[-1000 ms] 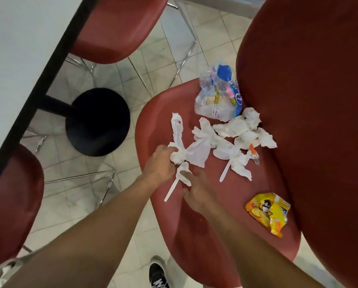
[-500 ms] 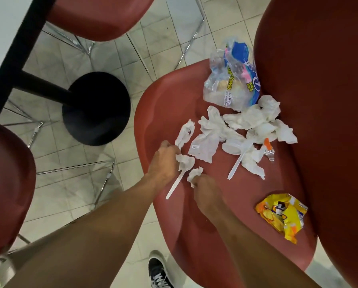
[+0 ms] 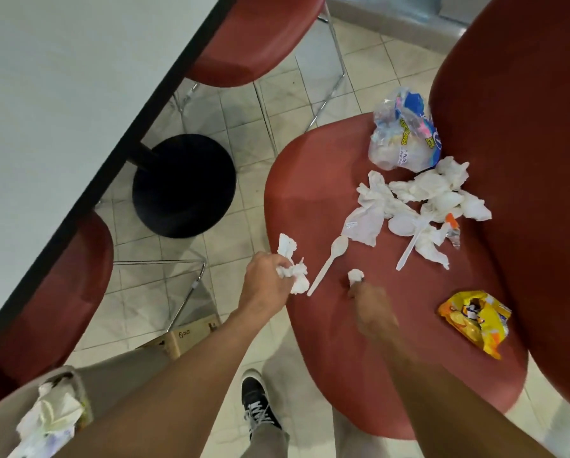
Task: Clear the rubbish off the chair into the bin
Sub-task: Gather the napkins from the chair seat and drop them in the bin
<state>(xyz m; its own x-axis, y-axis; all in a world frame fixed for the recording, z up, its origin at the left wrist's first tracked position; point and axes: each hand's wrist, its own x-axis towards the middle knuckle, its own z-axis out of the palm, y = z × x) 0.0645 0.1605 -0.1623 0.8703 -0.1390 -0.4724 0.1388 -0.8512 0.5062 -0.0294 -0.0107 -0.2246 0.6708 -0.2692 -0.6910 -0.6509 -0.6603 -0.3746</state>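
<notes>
- My left hand (image 3: 266,281), in the middle of the frame, is clenching a bunch of crumpled napkins (image 3: 293,266) just off the left edge of the red chair (image 3: 343,358).
- My right hand (image 3: 373,309) is blurred; its fingertips are pinching a small white wad (image 3: 355,276) at the seat, as far as I can tell.
- A white plastic spoon (image 3: 327,264) is lying on the seat between my two hands, bowl toward the top.
- A pile of napkins (image 3: 422,206) is sitting right of centre on the seat, with a second plastic utensil (image 3: 409,247) lying across it.
- A clear printed plastic bag (image 3: 401,133) is resting at the seat's upper part, touching the pile.
- A yellow snack wrapper (image 3: 475,322) is lying at the right, well apart from the pile.
- The bin (image 3: 45,414), at the lower left corner, is holding tissue already.
- A white table (image 3: 62,94) is filling the upper left.
</notes>
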